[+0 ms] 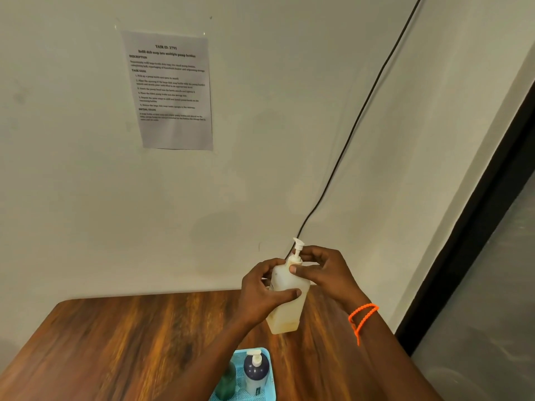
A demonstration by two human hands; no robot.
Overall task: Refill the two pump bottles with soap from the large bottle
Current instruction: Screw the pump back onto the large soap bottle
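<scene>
Left hand (262,293) grip wrapped round pump bottle (285,302) body; right hand (324,270) fingertips pinching pump collar (294,258).

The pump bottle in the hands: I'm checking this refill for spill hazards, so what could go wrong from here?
1. The pump bottle is held in the air above the table, so if the left hand slips while the right hand works the pump collar, it may drop.
2. It holds a little yellowish liquid and is tilted, so that could dribble out once the pump is off.
</scene>
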